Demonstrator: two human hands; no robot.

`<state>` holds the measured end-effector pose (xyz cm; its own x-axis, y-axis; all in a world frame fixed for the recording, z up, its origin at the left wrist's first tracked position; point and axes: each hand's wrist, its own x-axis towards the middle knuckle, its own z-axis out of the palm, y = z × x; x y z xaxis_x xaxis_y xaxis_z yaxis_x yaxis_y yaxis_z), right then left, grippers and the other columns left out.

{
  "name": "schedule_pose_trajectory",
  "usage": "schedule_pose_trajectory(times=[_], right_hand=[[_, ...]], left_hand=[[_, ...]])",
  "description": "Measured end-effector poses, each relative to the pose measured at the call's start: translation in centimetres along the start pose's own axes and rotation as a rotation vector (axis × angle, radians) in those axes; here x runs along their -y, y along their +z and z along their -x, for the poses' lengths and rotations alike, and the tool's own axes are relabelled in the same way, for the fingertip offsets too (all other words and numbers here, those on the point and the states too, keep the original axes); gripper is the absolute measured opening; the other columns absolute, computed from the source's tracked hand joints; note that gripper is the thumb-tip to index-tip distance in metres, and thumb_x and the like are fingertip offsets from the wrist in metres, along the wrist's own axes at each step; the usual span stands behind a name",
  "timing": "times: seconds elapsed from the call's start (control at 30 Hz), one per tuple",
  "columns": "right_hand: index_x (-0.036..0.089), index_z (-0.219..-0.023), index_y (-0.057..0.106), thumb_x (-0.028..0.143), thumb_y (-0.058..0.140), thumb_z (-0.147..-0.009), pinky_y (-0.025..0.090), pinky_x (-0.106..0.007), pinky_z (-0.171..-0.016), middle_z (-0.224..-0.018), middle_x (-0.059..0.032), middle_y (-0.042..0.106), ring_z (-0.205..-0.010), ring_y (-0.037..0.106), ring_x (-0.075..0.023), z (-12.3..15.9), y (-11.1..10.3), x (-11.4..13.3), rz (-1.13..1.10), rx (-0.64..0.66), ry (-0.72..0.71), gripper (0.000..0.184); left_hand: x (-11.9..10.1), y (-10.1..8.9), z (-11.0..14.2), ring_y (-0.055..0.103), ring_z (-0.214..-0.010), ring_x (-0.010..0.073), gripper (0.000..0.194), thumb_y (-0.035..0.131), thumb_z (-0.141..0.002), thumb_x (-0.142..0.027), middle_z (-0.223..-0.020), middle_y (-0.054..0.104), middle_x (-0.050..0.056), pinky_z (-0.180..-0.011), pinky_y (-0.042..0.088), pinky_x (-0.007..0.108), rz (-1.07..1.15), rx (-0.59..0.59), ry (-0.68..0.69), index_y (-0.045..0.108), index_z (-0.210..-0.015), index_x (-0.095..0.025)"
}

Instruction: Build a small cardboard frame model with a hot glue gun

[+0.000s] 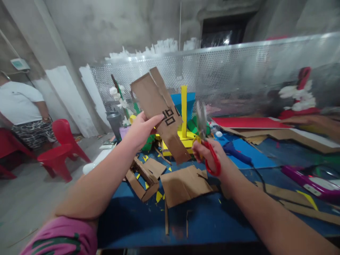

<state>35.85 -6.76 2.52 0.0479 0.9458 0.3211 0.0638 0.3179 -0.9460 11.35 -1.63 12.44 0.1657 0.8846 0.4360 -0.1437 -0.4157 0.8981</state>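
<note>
Over the middle of the blue workbench (132, 226), we hold a brown cardboard piece printed with black squares (156, 95) raised and tilted. Our left hand (143, 129) pinches it by the left side, thumb on the near face; the other fingertips are hidden behind. Our right hand (212, 152) has its fingers curled round the handles of metal scissors with red and yellow grips (202, 127). Blades point upward, apart from the cardboard; blur, so gap cannot be told.

Technique, our judgement: keep the left thumb well back from any cutting line, feed the card deep toward the pivot, and turn the card rather than the wrist.

Surroundings: a yellow upright post (184, 113) stands just behind the card; a wide swing could knock it. Toward the near edge lie a flat brown cardboard sheet (186, 186) and yellow paper scraps (158, 196). Rightward, a dark blue glue gun (237, 154) trails a cord near our forearm, a possible snag.
</note>
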Motion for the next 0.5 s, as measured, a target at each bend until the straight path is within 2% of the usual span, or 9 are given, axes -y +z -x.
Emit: schedule_pose_trajectory(times=[0.07, 0.13, 0.23, 0.4, 0.5], right_hand=[[0.024, -0.074, 0.068, 0.070, 0.094, -0.070, 0.043, -0.028, -0.042, -0.059, 0.0006, 0.062, -0.050, 0.054, -0.0155, -0.1, 0.4, -0.2, 0.027, 0.032, 0.025, 0.053], [0.023, -0.072, 0.070, 0.067, 0.098, -0.064, 0.043, -0.027, -0.040, -0.058, 0.0014, 0.061, -0.049, 0.052, -0.0146, 0.0, 0.8, -0.5, 0.051, 0.065, 0.031, 0.053], [0.023, -0.072, 0.071, 0.069, 0.096, -0.065, 0.046, -0.027, -0.042, -0.061, 0.0011, 0.062, -0.053, 0.054, -0.0152, 0.1, 1.1, -0.8, 0.084, 0.096, 0.053, 0.053], [0.023, -0.075, 0.071, 0.072, 0.092, -0.069, 0.047, -0.027, -0.043, -0.061, 0.0026, 0.058, -0.052, 0.051, -0.0139, 0.1, 0.9, -1.0, 0.103, 0.090, 0.078, 0.054], [0.023, -0.073, 0.071, 0.071, 0.093, -0.067, 0.046, -0.027, -0.044, -0.059, 0.0035, 0.055, -0.051, 0.049, -0.0132, 0.1, 1.0, -0.8, 0.127, 0.125, 0.086, 0.054]], left_hand=[[-1.0, -0.6, -0.2, 0.079, -0.094, 0.0247, 0.043, 0.093, -0.079, -0.043, -0.112, 0.085, 0.010, -0.072, 0.063, 0.033, -0.010, -0.053, 0.046, 0.076, -0.110, -0.020], [-1.6, -1.0, -0.1, 0.079, -0.088, 0.0242, 0.041, 0.092, -0.080, -0.042, -0.106, 0.084, 0.010, -0.069, 0.062, 0.033, -0.025, -0.056, 0.069, 0.076, -0.109, -0.019], [-1.7, -1.1, 0.0, 0.079, -0.085, 0.0239, 0.039, 0.092, -0.081, -0.041, -0.102, 0.084, 0.009, -0.070, 0.063, 0.033, -0.028, -0.046, 0.089, 0.075, -0.108, -0.019], [-1.4, -1.3, -0.3, 0.081, -0.094, 0.0262, 0.043, 0.092, -0.081, -0.047, -0.110, 0.085, 0.008, -0.075, 0.066, 0.035, 0.013, -0.072, 0.145, 0.074, -0.111, -0.021], [-1.3, -1.1, -0.2, 0.081, -0.094, 0.0258, 0.040, 0.090, -0.084, -0.045, -0.108, 0.085, 0.008, -0.076, 0.066, 0.035, 0.009, -0.038, 0.135, 0.075, -0.112, -0.021]])
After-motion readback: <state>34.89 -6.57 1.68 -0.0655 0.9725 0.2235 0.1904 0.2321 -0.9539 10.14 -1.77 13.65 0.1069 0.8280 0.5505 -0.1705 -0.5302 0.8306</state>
